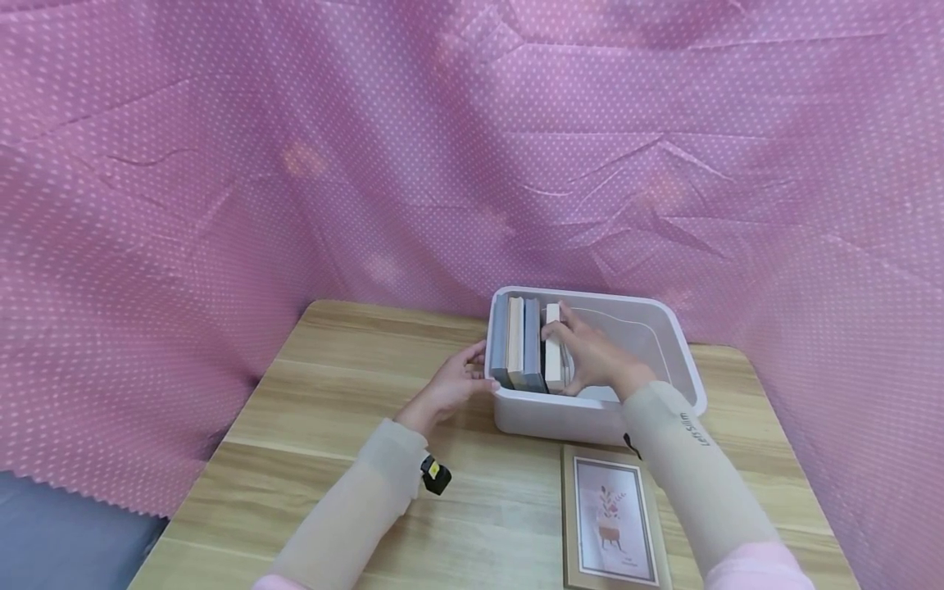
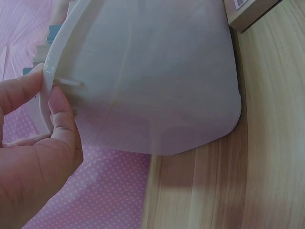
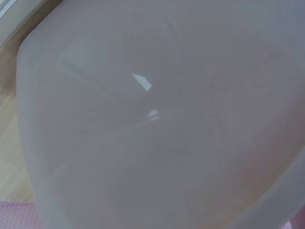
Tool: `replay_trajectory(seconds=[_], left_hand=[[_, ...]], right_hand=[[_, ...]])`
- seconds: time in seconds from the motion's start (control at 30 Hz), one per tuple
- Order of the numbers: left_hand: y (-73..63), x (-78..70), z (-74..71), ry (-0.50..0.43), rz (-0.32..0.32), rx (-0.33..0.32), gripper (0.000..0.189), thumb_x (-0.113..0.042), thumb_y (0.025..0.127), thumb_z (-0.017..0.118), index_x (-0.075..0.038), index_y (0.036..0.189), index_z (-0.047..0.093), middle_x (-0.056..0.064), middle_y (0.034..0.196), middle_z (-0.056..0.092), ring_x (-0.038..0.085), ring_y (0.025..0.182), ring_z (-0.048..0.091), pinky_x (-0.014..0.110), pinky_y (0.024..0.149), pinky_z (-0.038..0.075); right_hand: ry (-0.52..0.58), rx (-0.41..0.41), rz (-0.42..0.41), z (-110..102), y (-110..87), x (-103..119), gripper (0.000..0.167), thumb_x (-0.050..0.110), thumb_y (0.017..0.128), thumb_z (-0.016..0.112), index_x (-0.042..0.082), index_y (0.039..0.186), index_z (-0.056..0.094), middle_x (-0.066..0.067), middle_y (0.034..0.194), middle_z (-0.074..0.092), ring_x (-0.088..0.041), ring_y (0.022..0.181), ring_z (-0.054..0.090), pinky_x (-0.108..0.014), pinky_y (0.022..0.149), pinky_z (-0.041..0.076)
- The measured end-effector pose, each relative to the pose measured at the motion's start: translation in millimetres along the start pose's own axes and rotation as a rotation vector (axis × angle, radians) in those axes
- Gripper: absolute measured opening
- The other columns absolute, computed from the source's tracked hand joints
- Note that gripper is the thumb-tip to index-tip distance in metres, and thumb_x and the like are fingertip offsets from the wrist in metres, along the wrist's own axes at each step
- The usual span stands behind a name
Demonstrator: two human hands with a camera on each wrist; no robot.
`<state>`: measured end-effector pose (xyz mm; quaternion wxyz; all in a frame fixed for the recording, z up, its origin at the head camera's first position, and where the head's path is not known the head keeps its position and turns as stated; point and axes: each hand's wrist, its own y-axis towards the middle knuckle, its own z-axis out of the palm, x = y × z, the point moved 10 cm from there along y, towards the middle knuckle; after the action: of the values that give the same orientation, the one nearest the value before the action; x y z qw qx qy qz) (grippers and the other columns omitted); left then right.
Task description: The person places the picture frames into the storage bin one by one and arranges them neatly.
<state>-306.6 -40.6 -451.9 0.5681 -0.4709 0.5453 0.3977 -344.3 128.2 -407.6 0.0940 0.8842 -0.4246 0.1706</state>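
Observation:
A white plastic bin (image 1: 568,418) stands at the back of the table. My left hand (image 1: 453,389) pinches its left rim; in the left wrist view the thumb and fingers of that hand (image 2: 45,148) lie on either side of the rim (image 2: 59,47). Inside, at the left end, a grey-blue book (image 1: 500,336), a beige book (image 1: 515,340) and another blue one stand upright side by side. My right hand (image 1: 593,356) reaches into the bin and grips a cream-edged book (image 1: 552,348) just right of them. In the right wrist view the bin's wall (image 3: 119,143) hides nearly all of that hand.
A tan-bordered, book-like item (image 1: 612,520) with a potted-plant picture lies flat in front of the bin, near my right forearm. The wooden table (image 1: 354,377) extends left of the bin. Pink dotted cloth (image 1: 413,164) hangs behind and at the sides.

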Motion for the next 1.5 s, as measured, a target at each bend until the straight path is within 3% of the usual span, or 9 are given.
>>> replay_trajectory(seconds=[0.13, 0.33, 0.4, 0.67, 1.0, 1.17, 1.37, 1.5], left_hand=[[3.0, -1.3, 0.7, 0.007, 0.004, -0.006, 0.081, 0.014, 0.075, 0.067, -0.001, 0.146, 0.032, 0.022, 0.125, 0.047, 0.034, 0.103, 0.056, 0.034, 0.087, 0.052], [7.8, -0.9, 0.7, 0.008, -0.002, -0.002, 0.081, 0.013, 0.076, 0.068, -0.001, 0.147, 0.030, 0.023, 0.126, 0.046, 0.037, 0.105, 0.054, 0.034, 0.088, 0.051], [4.5, -7.5, 1.9, 0.011, -0.008, 0.014, 0.081, 0.013, 0.077, 0.067, 0.001, 0.147, 0.028, 0.025, 0.128, 0.044, 0.039, 0.107, 0.053, 0.034, 0.088, 0.051], [11.4, -1.0, -2.2, 0.011, -0.001, -0.024, 0.080, 0.014, 0.076, 0.067, -0.001, 0.146, 0.033, 0.021, 0.124, 0.047, 0.030, 0.099, 0.057, 0.033, 0.086, 0.052], [15.1, -0.5, -3.0, 0.009, -0.004, -0.015, 0.081, 0.013, 0.076, 0.067, -0.001, 0.147, 0.031, 0.020, 0.125, 0.047, 0.035, 0.105, 0.054, 0.032, 0.087, 0.052], [12.0, 0.6, -3.1, 0.020, -0.021, -0.015, 0.081, 0.012, 0.076, 0.068, -0.003, 0.147, 0.031, 0.019, 0.126, 0.047, 0.037, 0.108, 0.053, 0.033, 0.088, 0.051], [10.0, 1.0, -3.3, 0.023, -0.020, -0.016, 0.081, 0.011, 0.076, 0.068, -0.003, 0.147, 0.032, 0.019, 0.126, 0.047, 0.034, 0.105, 0.055, 0.033, 0.088, 0.051], [8.2, 0.8, -3.9, 0.031, -0.025, -0.022, 0.081, 0.011, 0.076, 0.069, -0.005, 0.147, 0.033, 0.018, 0.125, 0.048, 0.029, 0.102, 0.056, 0.033, 0.086, 0.052]], right_hand=[[0.024, -0.007, -0.002, 0, 2.5, -3, 0.089, 0.014, 0.049, 0.092, 0.019, 0.124, 0.046, -0.028, 0.154, 0.006, -0.046, 0.134, 0.025, -0.069, 0.103, 0.018], [0.016, -0.031, -0.029, -1, 5.9, -8, 0.090, 0.016, 0.048, 0.092, 0.019, 0.126, 0.046, -0.028, 0.153, 0.008, -0.047, 0.133, 0.027, -0.069, 0.104, 0.016], [0.013, -0.035, -0.039, 0, 7.4, -9, 0.092, 0.016, 0.048, 0.092, 0.019, 0.127, 0.046, -0.028, 0.153, 0.008, -0.046, 0.132, 0.030, -0.067, 0.104, 0.016], [0.025, -0.060, -0.028, 2, 13.0, -17, 0.096, 0.025, 0.047, 0.092, 0.020, 0.127, 0.039, -0.019, 0.153, 0.021, -0.038, 0.134, 0.031, -0.059, 0.100, 0.024], [0.067, -0.079, -0.032, 1, 10.4, -17, 0.095, 0.020, 0.050, 0.091, 0.017, 0.128, 0.037, -0.018, 0.154, 0.021, -0.037, 0.135, 0.029, -0.062, 0.100, 0.025], [0.095, -0.112, -0.048, 0, 6.2, -17, 0.099, 0.022, 0.051, 0.092, 0.014, 0.132, 0.036, -0.018, 0.149, 0.030, -0.037, 0.130, 0.037, -0.065, 0.101, 0.026], [0.212, -0.128, -0.057, -3, -0.3, -20, 0.104, 0.025, 0.052, 0.094, 0.012, 0.136, 0.035, -0.017, 0.138, 0.039, -0.040, 0.122, 0.045, -0.055, 0.099, 0.039], [0.314, -0.132, -0.031, -8, -7.7, -22, 0.106, 0.024, 0.055, 0.093, 0.007, 0.139, 0.032, -0.021, 0.140, 0.036, -0.045, 0.122, 0.042, -0.059, 0.098, 0.039]])
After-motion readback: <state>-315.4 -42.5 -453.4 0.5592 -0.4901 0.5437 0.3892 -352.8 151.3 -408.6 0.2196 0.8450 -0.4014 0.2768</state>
